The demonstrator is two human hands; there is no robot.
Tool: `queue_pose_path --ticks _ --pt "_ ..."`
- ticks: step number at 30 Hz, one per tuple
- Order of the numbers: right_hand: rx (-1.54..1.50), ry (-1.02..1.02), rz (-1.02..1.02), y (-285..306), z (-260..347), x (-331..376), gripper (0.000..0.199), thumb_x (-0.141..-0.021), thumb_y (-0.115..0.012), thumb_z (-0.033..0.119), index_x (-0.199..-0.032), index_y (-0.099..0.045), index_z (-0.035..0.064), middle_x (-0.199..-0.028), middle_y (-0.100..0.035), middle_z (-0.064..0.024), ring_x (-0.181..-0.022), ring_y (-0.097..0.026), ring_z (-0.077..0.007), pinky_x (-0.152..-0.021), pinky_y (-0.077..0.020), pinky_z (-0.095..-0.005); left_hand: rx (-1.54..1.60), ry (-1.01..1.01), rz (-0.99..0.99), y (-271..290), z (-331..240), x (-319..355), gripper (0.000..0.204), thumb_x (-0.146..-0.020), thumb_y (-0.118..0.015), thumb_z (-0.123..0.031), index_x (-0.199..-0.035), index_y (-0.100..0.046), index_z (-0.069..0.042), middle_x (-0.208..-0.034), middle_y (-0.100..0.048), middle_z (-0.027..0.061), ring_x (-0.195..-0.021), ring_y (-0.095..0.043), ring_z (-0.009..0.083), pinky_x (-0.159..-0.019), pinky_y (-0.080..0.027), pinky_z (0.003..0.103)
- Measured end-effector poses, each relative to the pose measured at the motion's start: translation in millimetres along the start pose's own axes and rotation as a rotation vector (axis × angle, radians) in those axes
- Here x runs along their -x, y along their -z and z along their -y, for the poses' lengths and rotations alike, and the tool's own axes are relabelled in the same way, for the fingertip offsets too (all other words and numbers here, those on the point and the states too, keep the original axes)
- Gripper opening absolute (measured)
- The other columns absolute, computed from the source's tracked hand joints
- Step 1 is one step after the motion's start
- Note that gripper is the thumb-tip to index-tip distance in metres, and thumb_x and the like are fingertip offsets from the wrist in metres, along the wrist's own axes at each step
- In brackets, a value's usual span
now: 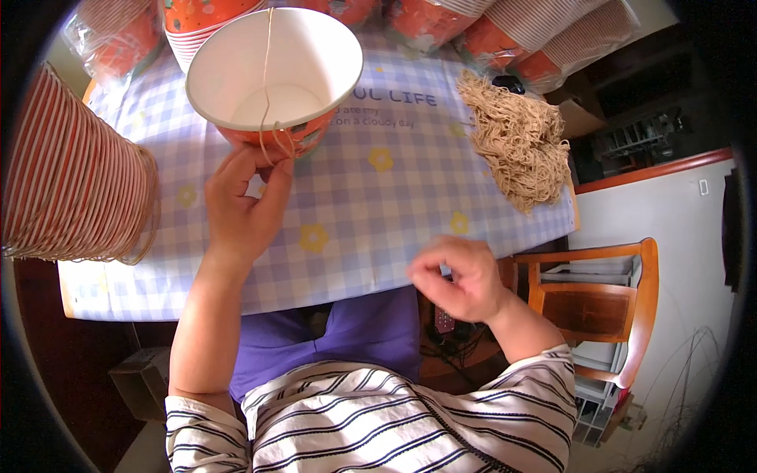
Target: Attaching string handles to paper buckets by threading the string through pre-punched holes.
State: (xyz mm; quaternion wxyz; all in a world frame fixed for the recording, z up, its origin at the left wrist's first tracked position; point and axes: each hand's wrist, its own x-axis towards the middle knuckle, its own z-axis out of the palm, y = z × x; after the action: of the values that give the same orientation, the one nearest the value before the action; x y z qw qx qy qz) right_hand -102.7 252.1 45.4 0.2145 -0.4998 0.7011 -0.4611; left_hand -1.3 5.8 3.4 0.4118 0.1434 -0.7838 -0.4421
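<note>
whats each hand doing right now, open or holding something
Left hand: closed, pinching thin string.
Right hand: fingers loosely curled, blurred; can't tell if gripping anything.

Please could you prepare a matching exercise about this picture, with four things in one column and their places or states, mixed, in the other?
1. left hand
2. right hand
3. tangled string heap
4. wooden chair

A. on the right part of the checked tablecloth
B. orange-brown, beyond the table's right side
C. pinching a thin string at the open bucket
D. curled, by the tablecloth's near edge

Pairs: 1-C, 2-D, 3-A, 4-B
</note>
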Motion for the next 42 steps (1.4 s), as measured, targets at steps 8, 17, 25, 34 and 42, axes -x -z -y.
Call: queue_pose_path --ticks 8,17,25,34,42 --pt "-0.048 -0.183 0.017 -17 -11 -79 0.013 -0.087 -0.061 0.011 -0.093 -0.064 -0.0005 -0.076 -0.059 0.001 -0.067 -0.051 -0.005 -0.059 -0.0419 -0.0213 0.106 0.065 0.033 -2 -1 -3 0.005 -0.08 -0.062 0.0 -0.084 -0.062 0.003 -0.077 -0.061 0.0059 -0.069 -0.054 0.0112 -0.065 -0.044 0.024" --pt "-0.18 -0.207 0.157 -33 -11 -121 0.021 -0.089 -0.061 0.017 -0.1 -0.064 -0.0004 -0.08 -0.061 0.0017 -0.068 -0.051 -0.0037 -0.061 -0.0424 -0.0205 0.172 0.1 0.112 9 0 -2 0.005 -0.077 -0.063 -0.004 -0.081 -0.063 0.0 -0.076 -0.061 0.0057 -0.07 -0.055 0.0122 -0.065 -0.045 0.026" --pt "-0.354 -0.212 0.105 -47 -4 -131 0.023 -0.088 -0.061 0.018 -0.101 -0.066 -0.0006 -0.08 -0.063 0.0003 -0.067 -0.053 -0.0053 -0.059 -0.0434 -0.0219 0.323 0.152 0.1 9 4 4 0.004 -0.079 -0.064 -0.003 -0.082 -0.063 -0.001 -0.077 -0.064 0.003 -0.073 -0.057 0.009 -0.066 -0.045 0.024" --pt "-0.653 -0.214 0.014 -47 -12 -131 0.023 -0.089 -0.061 0.018 -0.104 -0.065 0.0016 -0.088 -0.066 -0.0014 -0.075 -0.057 -0.0066 -0.063 -0.0452 -0.0215 0.404 0.291 0.111 11 7 3 0.004 -0.081 -0.059 -0.004 -0.08 -0.062 -0.001 -0.074 -0.062 0.0022 -0.072 -0.055 0.0091 -0.065 -0.044 0.024" --pt "-0.817 -0.103 0.033 -67 -25 -131 0.018 -0.084 -0.068 0.014 -0.1 -0.065 0.0038 -0.086 -0.065 0.0017 -0.071 -0.054 -0.0038 -0.061 -0.0447 -0.0206 0.29 0.216 0.1 12 4 3 0.005 -0.08 -0.058 -0.003 -0.081 -0.062 -0.001 -0.075 -0.062 0.0059 -0.072 -0.057 0.0133 -0.065 -0.045 0.028"
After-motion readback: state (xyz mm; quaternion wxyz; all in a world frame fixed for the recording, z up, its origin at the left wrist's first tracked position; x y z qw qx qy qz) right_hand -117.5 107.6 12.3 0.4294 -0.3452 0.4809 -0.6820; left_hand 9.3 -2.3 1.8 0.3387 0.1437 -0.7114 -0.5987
